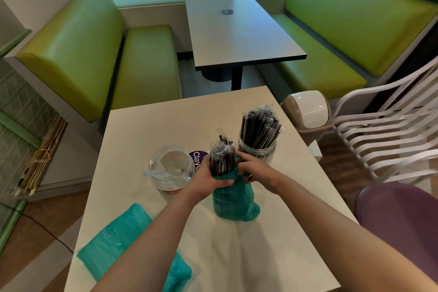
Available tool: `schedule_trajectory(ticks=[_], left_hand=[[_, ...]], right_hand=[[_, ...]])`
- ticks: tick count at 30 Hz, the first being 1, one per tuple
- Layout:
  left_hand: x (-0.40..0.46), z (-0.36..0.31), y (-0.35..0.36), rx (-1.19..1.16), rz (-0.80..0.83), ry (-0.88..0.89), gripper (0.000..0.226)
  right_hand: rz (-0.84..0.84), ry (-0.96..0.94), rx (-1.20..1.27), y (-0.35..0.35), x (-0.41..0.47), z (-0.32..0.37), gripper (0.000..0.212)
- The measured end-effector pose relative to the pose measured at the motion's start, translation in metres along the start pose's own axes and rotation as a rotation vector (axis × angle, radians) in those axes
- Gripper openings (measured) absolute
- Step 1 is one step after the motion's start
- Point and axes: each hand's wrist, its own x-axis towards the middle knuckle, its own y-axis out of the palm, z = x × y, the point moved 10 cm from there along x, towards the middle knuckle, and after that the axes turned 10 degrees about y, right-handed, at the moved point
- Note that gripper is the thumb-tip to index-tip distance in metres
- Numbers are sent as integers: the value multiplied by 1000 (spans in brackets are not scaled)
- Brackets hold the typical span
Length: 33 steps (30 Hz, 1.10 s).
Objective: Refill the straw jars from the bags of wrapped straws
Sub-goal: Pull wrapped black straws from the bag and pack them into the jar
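Observation:
An upright teal bag [233,201] stands in the middle of the white table [147,125]. A bundle of black wrapped straws [222,157] sticks out of its top. My left hand [207,179] grips the bundle and the bag's rim from the left. My right hand [251,168] holds the bag's rim on the right. A clear jar [170,169] at the left is nearly empty, with a clear wrapped straw lying across its mouth. Behind my right hand, a second jar [257,149] is packed with black wrapped straws. Another teal bag [123,234] lies flat at the front left.
A round purple sticker [198,157] lies on the table between the jars. A swing-lid bin [307,115] and a white slatted chair [388,130] stand to the right, a purple seat [398,216] nearer. Green benches [94,50] flank a grey table [237,28] beyond.

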Motion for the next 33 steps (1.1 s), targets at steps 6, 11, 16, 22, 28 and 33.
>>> schedule_trajectory(ticks=[6,11,16,22,28,33], left_hand=[[0,3,5,-37,32,-28,80],[-3,-1,7,-46,44,-25,78],[-5,-1,8,-60,70,-38,79],[-3,-3,3,-84,13,-4,74],[2,-4,-8,-98,-102,59,75],[-1,-3,-10,-86,-148,61,76]], right_hand=[[-43,-5,29,-4,-1,2,61],[-2,-34,74,-3,-2,5,72],[51,-37,-19,-4,-6,12,70],[16,-3,13,-7,-7,8,45],[-76,-125,49,-17,-20,15,29],[-193,-191,165,-26,-20,16,28]])
